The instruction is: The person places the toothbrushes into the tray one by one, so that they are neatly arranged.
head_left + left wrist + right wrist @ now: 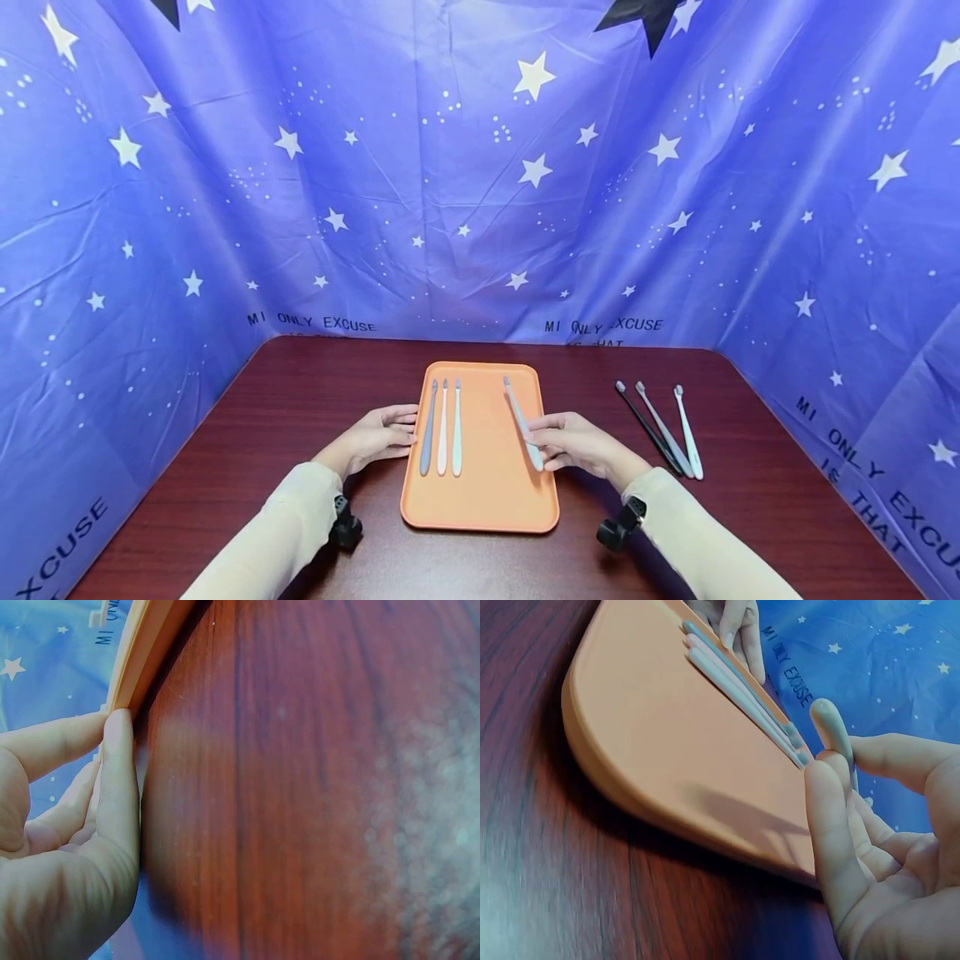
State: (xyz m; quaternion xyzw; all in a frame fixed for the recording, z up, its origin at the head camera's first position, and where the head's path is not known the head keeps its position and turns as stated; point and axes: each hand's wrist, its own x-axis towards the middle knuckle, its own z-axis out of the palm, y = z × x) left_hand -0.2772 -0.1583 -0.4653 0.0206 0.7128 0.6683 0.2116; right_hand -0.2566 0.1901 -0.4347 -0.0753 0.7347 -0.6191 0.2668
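An orange tray [480, 504] lies on the table, with its left rim pinched between the thumb and fingers of my left hand [377, 435]. In the left wrist view that hand [82, 817] meets the rim [141, 652]. My right hand [577, 442] pinches a pale grey-blue toothbrush [519, 412] near its handle end, above the tray's right side. Its shadow falls on the tray in the right wrist view. On the tray's left half lie a dark blue-grey toothbrush [428, 437], a pink toothbrush [442, 437] and a pale mint toothbrush [457, 437], side by side.
Right of the tray, a black toothbrush [651, 429], a grey toothbrush [663, 427] and a white toothbrush [687, 433] lie on the dark red wooden table [330, 367], handle ends close together. A blue star-patterned cloth [450, 183] hangs behind and at both sides.
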